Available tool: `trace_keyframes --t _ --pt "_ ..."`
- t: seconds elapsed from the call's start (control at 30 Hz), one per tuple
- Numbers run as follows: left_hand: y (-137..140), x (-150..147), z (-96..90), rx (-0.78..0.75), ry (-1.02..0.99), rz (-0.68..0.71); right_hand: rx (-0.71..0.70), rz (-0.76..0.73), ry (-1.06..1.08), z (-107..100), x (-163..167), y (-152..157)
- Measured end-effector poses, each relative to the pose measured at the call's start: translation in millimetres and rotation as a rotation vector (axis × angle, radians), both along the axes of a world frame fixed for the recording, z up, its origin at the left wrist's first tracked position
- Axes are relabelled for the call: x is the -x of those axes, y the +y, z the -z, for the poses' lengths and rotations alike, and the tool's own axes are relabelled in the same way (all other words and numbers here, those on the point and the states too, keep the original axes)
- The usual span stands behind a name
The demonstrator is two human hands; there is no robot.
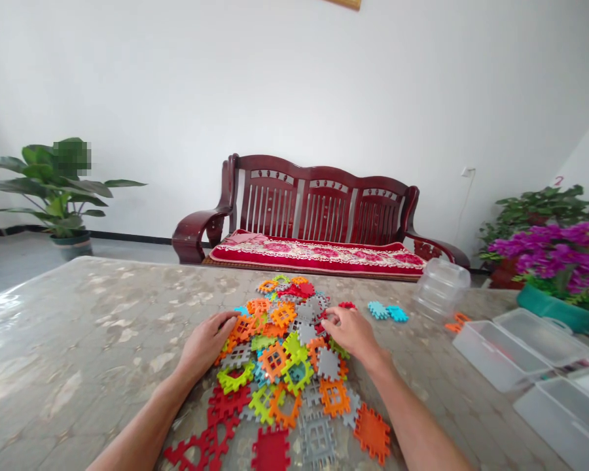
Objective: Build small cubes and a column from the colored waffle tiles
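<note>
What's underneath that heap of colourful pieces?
Around the heap, the patterned table shows, and some lower pieces peek through upper ones. Beneath the middle, between the left hand and right hand, the overlap hides whatever lies there.

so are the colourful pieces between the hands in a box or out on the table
Out: the pieces lie heaped on the table between the left hand and right hand, with no box around them.

Smooth plastic pieces, glossy wooden bench (cloth seat cover), shiny tabletop.
</note>
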State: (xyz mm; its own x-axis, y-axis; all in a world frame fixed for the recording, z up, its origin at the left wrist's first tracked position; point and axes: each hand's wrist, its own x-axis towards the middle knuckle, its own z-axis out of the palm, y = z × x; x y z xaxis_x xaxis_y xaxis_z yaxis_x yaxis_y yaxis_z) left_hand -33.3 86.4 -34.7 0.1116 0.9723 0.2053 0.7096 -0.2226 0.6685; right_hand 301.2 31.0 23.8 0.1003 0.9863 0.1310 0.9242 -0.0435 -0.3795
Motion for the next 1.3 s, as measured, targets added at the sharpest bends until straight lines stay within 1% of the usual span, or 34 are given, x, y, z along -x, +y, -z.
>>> trace_keyframes --t 0.07,0.2,0.27,0.4,0.53,0.67,0.77,1.07,1.3 --pt "-0.2 -0.1 -0.3 -0.005 -0.007 -0.004 0.028 -0.001 0.002 0.5 3.6 0.3" --pt "-1.0 -0.6 -1.3 0.0 -0.02 -0.013 0.067 -0.02 0.14 8.4 3.3 6.0" --pt "-1.2 -0.7 -1.4 -0.005 -0.02 -0.015 0.057 -0.025 0.197 12.3 1.5 8.9" --pt "-0.6 0.1 0.0 -0.007 -0.006 -0.012 0.015 -0.027 0.211 17.1 -2.1 12.4" --pt "0.0 0.8 1.2 -0.004 0.007 -0.019 -0.023 0.033 0.206 20.0 -13.1 16.0" --pt "0.0 0.6 0.8 -0.01 0.005 -0.019 -0.03 0.137 0.145 21.6 -30.8 18.3" --pt "-0.1 0.5 0.8 -0.014 -0.002 -0.024 -0.013 0.151 0.108 20.8 -35.4 17.2" --pt "-1.3 0.1 -0.9 -0.011 -0.008 -0.031 0.069 0.09 -0.076 12.8 -9.1 14.2" --pt "-2.0 -0.9 -3.3 -0.012 0.006 -0.03 0.124 0.072 -0.193 7.0 -3.5 17.5"
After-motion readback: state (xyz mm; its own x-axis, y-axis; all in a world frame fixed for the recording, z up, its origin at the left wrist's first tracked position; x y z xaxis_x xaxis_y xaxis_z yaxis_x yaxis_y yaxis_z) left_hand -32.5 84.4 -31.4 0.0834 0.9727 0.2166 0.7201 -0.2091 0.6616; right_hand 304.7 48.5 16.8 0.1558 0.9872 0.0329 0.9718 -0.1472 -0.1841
